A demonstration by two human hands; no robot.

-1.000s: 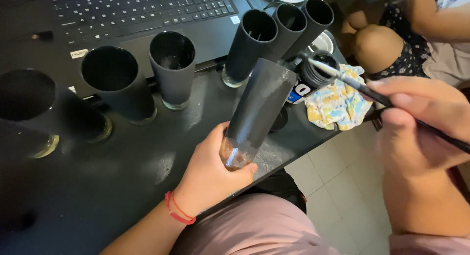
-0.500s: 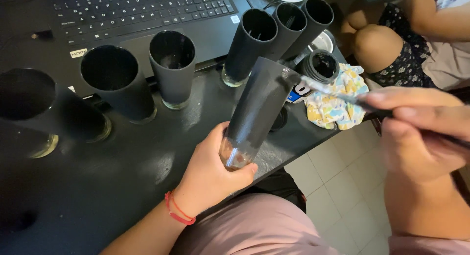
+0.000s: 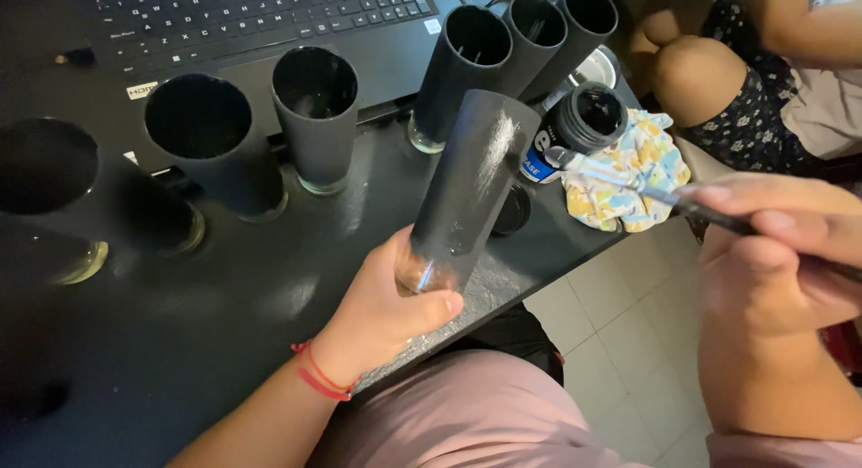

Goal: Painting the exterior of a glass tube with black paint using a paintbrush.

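gripping the black-painted glass [image 3: 467, 185] by its base in my left hand [image 3: 391, 302] (tilted over the surface [image 3: 224, 297]), my right hand [image 3: 772, 252] pinches a paintbrush [image 3: 628, 185] beside the open paint jar [image 3: 584, 127].

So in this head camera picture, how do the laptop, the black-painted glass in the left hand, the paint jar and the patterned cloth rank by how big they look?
1. Laptop, though partly cut off.
2. Black-painted glass, which is nearer the camera.
3. Patterned cloth.
4. Paint jar, close to the cloth in size, so this order is unsure.
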